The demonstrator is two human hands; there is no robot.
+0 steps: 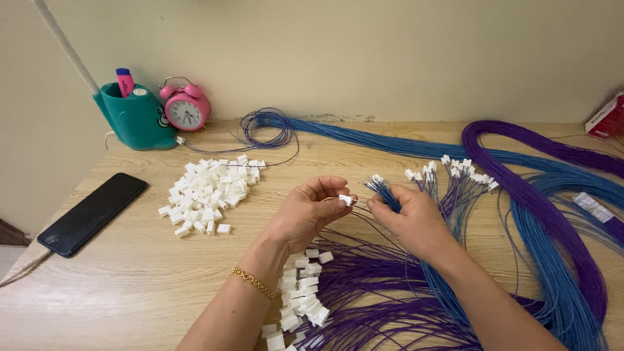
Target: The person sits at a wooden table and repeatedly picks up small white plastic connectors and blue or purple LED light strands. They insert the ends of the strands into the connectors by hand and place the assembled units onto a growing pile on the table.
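Wooden desk (130, 286) against a plain wall served as the work surface. At far left lay a black phone (91, 213), its long axis running diagonally toward the teal pen holder (135, 118) and pink alarm clock (186, 107) at the wall. Right of the phone sat a loose pile of white connector housings (208, 194).

At centre, the left hand (305, 211), wearing a gold bracelet (253, 283), was closed in a pinch on one white connector housing (345, 199), thumb and fingertips gripping it just above the desk; its long axis lay roughly left to right, the open end apparently facing the right hand. The right hand (413, 218) was closed around a bundle of blue wires (383, 192), the wire tips pointing up-left toward the housing, nearly touching it.

Finished purple wires with housings (305, 299) lay below the hands. Farther right, long blue and purple wire hanks (539, 195) curved across the desk.
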